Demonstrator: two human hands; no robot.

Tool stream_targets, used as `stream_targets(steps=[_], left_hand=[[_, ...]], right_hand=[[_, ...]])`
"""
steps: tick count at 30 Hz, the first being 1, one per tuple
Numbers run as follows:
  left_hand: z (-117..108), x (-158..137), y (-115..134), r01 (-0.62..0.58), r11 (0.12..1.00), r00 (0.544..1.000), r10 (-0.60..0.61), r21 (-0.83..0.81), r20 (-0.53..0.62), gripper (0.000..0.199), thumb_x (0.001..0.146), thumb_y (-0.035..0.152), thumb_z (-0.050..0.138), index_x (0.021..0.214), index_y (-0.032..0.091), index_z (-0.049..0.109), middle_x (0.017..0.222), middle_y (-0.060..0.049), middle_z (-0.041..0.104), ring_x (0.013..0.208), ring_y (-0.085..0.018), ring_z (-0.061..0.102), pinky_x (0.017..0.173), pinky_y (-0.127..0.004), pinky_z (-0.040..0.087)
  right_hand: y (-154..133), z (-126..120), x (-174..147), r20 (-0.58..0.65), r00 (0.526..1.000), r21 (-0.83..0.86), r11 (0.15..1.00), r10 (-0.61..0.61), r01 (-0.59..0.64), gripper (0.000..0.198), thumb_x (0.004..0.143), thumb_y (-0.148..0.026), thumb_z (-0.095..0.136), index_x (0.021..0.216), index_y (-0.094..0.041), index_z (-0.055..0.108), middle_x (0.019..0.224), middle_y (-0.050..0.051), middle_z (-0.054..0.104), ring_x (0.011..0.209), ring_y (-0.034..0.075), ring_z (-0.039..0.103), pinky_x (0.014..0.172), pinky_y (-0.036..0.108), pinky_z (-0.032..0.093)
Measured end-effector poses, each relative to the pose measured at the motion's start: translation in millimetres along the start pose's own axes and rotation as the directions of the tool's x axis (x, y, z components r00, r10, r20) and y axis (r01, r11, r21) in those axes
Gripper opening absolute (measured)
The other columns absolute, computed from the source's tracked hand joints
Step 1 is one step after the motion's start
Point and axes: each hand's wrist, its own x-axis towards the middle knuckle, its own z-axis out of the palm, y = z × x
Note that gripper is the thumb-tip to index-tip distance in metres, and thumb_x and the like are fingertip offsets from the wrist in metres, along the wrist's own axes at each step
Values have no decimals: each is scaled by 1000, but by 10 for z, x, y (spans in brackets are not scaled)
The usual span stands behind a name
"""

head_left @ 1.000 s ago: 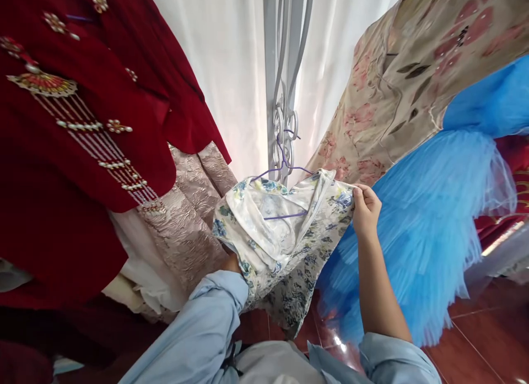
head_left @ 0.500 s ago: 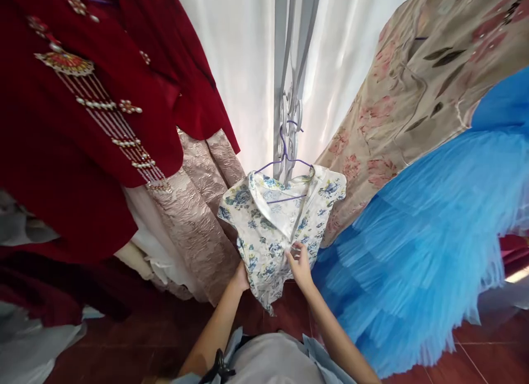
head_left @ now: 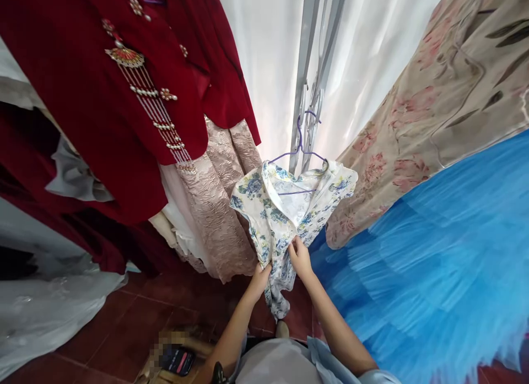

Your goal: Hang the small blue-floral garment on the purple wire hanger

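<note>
A small white garment with blue flowers (head_left: 289,207) hangs on a purple wire hanger (head_left: 301,147) hooked to a grey metal grille (head_left: 312,86). My left hand (head_left: 261,276) grips the garment's lower left front. My right hand (head_left: 299,257) pinches the front opening just beside it. Both hands meet low on the garment, its hem dangling below them.
A dark red beaded dress (head_left: 124,86) over a pink brocade skirt (head_left: 219,207) hangs at left. A beige floral gown (head_left: 433,108) and a blue tulle skirt (head_left: 421,263) crowd the right. White curtain (head_left: 268,59) behind. Red tiled floor (head_left: 157,307) with a phone (head_left: 177,360) below.
My right hand left the garment's shoulder and came down to its front beside my left hand. The garment now hangs straight, and the view shifted right and back.
</note>
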Motion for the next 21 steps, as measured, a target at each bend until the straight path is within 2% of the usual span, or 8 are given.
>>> stream_targets(steps=[3, 4, 6, 7, 8, 12, 16, 21], left_hand=[[-226, 49, 41, -122, 987, 979, 137, 106, -150, 42, 74, 47, 72, 104, 17, 69, 112, -14, 73, 116, -33, 65, 107, -49, 46], [-300, 62, 61, -192, 966, 933, 234, 171, -273, 45, 76, 46, 71, 109, 17, 66, 115, -14, 71, 114, -32, 65, 105, -48, 46], [-396, 75, 98, -320, 883, 754, 457, 342, -473, 48, 79, 43, 72, 118, 18, 60, 119, -13, 66, 112, -28, 63, 103, -45, 47], [-406, 78, 109, -370, 829, 683, 549, 420, -481, 47, 80, 41, 72, 119, 19, 58, 119, -12, 64, 110, -26, 62, 101, -42, 48], [-388, 80, 115, -419, 773, 668, 618, 477, -415, 42, 82, 38, 71, 117, 19, 59, 115, -11, 64, 107, -24, 62, 99, -40, 48], [-109, 143, 88, -604, 647, 776, 610, 465, 159, 17, 85, 25, 64, 102, 20, 65, 101, -8, 67, 99, -22, 64, 91, -36, 51], [106, 297, 101, -572, 696, 815, 539, 434, 210, 7, 84, 20, 57, 84, 18, 64, 85, -5, 67, 86, -21, 64, 81, -33, 50], [17, 449, 142, -570, 693, 821, 460, 442, 337, 16, 87, 28, 59, 74, 20, 62, 75, -3, 65, 76, -20, 61, 76, -31, 47]], right_hand=[[-61, 31, -37, 47, 999, 21, 1000, -4, 3, 28, 90, -46, 48, 73, -24, 48, 57, -4, 49, 55, 16, 49, 57, 26, 35], [-82, 42, -59, 64, 998, 74, 997, 16, -20, 31, 90, -47, 49, 71, -23, 48, 56, -4, 49, 54, 16, 48, 57, 26, 35], [-132, 64, -116, 104, 992, 212, 972, 77, -98, 36, 89, -49, 51, 65, -23, 46, 53, -4, 49, 50, 14, 45, 54, 26, 34], [-161, 76, -148, 123, 986, 270, 953, 109, -139, 38, 88, -50, 52, 62, -23, 46, 50, -4, 49, 48, 13, 44, 52, 25, 33], [-195, 89, -180, 136, 981, 312, 934, 138, -175, 39, 87, -50, 54, 60, -23, 46, 48, -4, 49, 45, 12, 41, 50, 25, 32], [-373, 153, -279, 171, 962, 389, 883, 212, -263, 37, 82, -48, 62, 58, -21, 52, 43, -3, 51, 38, 9, 36, 44, 24, 26], [-590, 210, -244, 178, 938, 498, 795, 297, -346, 34, 78, -46, 64, 60, -19, 58, 42, -1, 55, 33, 8, 33, 39, 24, 20], [-981, 177, 149, -2, 929, 653, 704, 371, -280, 31, 70, -45, 69, 57, -18, 60, 43, -1, 54, 32, 6, 27, 36, 25, 16]])
